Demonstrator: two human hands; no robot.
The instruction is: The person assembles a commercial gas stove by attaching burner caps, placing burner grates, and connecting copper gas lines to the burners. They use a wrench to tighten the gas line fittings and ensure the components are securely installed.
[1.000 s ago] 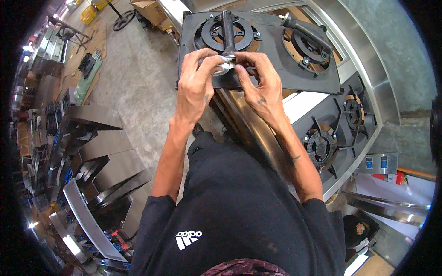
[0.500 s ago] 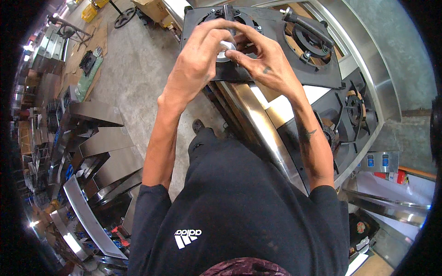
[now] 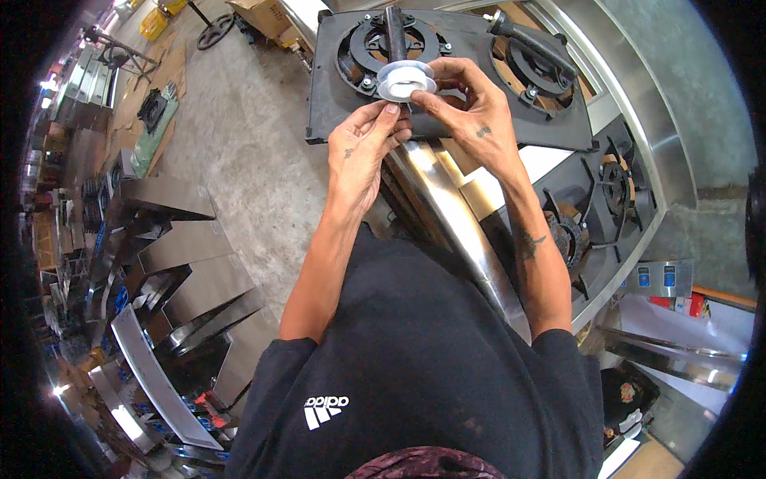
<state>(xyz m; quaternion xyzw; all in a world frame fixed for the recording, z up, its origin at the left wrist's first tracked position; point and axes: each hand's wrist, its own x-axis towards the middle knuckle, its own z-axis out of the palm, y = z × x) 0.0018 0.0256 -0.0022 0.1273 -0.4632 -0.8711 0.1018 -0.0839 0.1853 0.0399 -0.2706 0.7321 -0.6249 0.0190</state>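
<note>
A small white spool of tape point(image 3: 405, 82), likely thread seal tape, is held in front of the black stove plate. My right hand point(image 3: 479, 108) grips its right rim between thumb and fingers. Just below the spool, my left hand point(image 3: 367, 144) is closed in a pinch, thumb against fingers; what lies between them is too small to make out. Behind the spool, a black burner pipe point(image 3: 393, 33) stretches over a round cast burner point(image 3: 359, 56) on the black plate point(image 3: 331, 108). The spool hides the pipe's near end.
A second burner point(image 3: 531, 80) with a black pipe sits to the right on the same plate. More burners point(image 3: 614, 185) are set in the steel-framed stove beyond my right arm. Bent steel sheets point(image 3: 187, 247) stand at left, and a cardboard box point(image 3: 263, 17) lies at the far edge.
My left hand has come down from above the spool to below it and now pinches there. The spool, hidden in part before, shows plainly in my right hand.
</note>
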